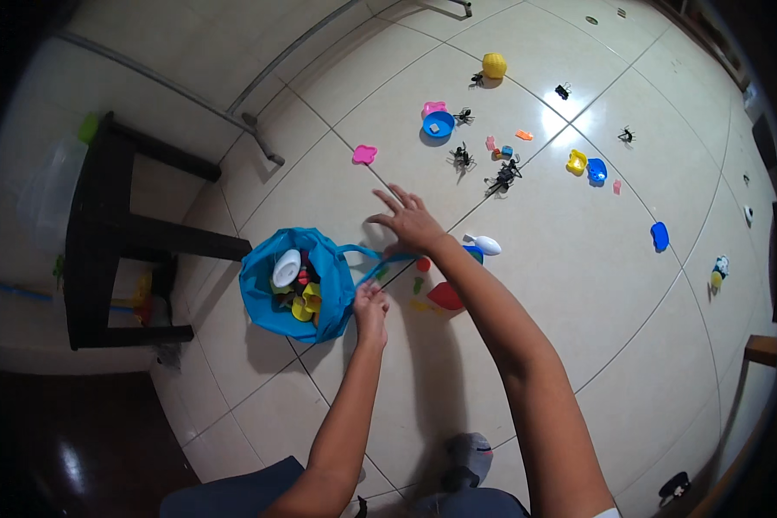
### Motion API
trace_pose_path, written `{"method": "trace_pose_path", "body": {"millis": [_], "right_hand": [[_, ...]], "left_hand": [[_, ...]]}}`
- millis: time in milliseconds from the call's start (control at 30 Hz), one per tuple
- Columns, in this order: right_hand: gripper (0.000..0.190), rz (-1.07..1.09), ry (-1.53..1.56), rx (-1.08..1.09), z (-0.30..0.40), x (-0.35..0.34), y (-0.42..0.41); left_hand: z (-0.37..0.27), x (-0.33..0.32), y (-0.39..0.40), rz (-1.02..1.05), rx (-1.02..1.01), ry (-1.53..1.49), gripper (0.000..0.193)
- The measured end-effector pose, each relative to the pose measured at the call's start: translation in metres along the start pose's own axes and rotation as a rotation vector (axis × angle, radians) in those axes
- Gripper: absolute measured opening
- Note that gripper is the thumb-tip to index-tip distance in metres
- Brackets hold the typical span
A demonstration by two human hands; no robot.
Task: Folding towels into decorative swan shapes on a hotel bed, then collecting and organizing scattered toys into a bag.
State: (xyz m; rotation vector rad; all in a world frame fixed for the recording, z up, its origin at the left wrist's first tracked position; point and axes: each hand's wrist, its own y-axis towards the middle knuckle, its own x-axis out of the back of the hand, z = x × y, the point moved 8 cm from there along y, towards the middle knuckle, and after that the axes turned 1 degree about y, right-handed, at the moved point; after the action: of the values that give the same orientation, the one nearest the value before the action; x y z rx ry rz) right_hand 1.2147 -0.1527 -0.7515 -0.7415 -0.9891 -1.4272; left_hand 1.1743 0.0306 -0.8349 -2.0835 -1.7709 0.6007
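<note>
A blue fabric bag [252, 291] stands on the tiled floor with its mouth facing up. Inside it lie a white plastic toy piece [287, 267], yellow toy pieces [303, 308] and other small toys. My left hand [370, 311] pinches the bag's handle [374, 274] at its right side. Beyond it my right hand [409, 221] reaches over the floor, fingers spread and holding nothing. Below my right forearm are a white toy spoon [484, 245], a red toy piece [445, 296] and a red disc [423, 264], partly covered by the arm. A pink flower-shaped toy [364, 154] lies past my fingertips.
Black toy insects [505, 176], a blue bowl [438, 124], a yellow woven ball [494, 65] and yellow [576, 162] and blue [597, 170] toy dishes are scattered ahead. A dark wooden stool [181, 239] stands left, beside a metal frame [252, 129]. My socked foot [471, 453] is below.
</note>
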Motion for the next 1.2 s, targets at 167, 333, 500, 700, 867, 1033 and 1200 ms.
{"method": "trace_pose_path", "body": {"millis": [167, 333, 500, 700, 867, 1033, 1200], "right_hand": [[0.057, -0.163, 0.090, 0.076, -0.006, 0.001, 0.017], [0.051, -0.109, 0.055, -0.094, -0.037, -0.041, 0.010], [0.048, 0.066, 0.153, 0.414, 0.023, -0.065, -0.013], [0.041, 0.311, 0.223, 0.647, 0.037, -0.052, -0.105], [0.040, 0.500, 0.432, 0.366, 0.032, 0.002, -0.129], [0.030, -0.212, 0.448, -0.053, -0.089, 0.078, -0.120], [0.038, -0.223, 0.361, -0.032, -0.102, 0.048, -0.143]], "left_hand": [[-0.101, -0.024, -0.023, -0.146, -0.875, 0.343, 0.060], [-0.122, -0.037, -0.003, -0.027, -0.768, 0.163, 0.049], [-0.054, 0.015, 0.029, -0.195, -0.146, -0.358, 0.027], [-0.036, -0.014, -0.001, 0.008, 0.144, -0.459, 0.050], [-0.033, -0.003, -0.005, -0.018, -0.113, -0.355, 0.047], [-0.004, -0.018, -0.057, -0.182, -0.783, 0.880, 0.061], [0.022, -0.087, -0.124, 0.265, -0.802, 1.424, 0.114]]}}
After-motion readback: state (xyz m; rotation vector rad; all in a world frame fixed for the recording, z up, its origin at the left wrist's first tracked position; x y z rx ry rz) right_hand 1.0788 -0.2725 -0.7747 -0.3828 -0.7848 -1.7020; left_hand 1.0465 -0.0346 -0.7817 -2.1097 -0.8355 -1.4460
